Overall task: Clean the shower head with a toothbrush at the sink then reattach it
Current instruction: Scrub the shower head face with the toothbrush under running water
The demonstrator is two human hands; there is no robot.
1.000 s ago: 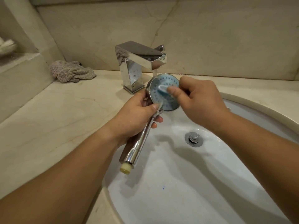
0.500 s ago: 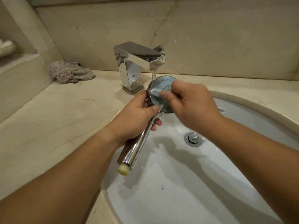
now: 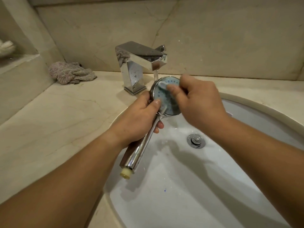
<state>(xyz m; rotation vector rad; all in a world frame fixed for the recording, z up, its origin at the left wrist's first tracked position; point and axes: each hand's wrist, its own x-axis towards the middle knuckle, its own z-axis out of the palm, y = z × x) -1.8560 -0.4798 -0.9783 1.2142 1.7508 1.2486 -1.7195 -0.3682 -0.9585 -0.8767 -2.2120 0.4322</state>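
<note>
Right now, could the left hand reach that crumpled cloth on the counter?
Probably not yet: the left hand grips the shower head by its handle. Nothing lies on the counter between it and the cloth, so once freed it likely could.

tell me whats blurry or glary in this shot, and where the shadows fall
Head view: the right hand and toothbrush are motion-blurred against the shower head; the left hand is sharp; glare streaks the chrome faucet; arm shadows fall across the sink; wide-angle bending curves the edges.
</note>
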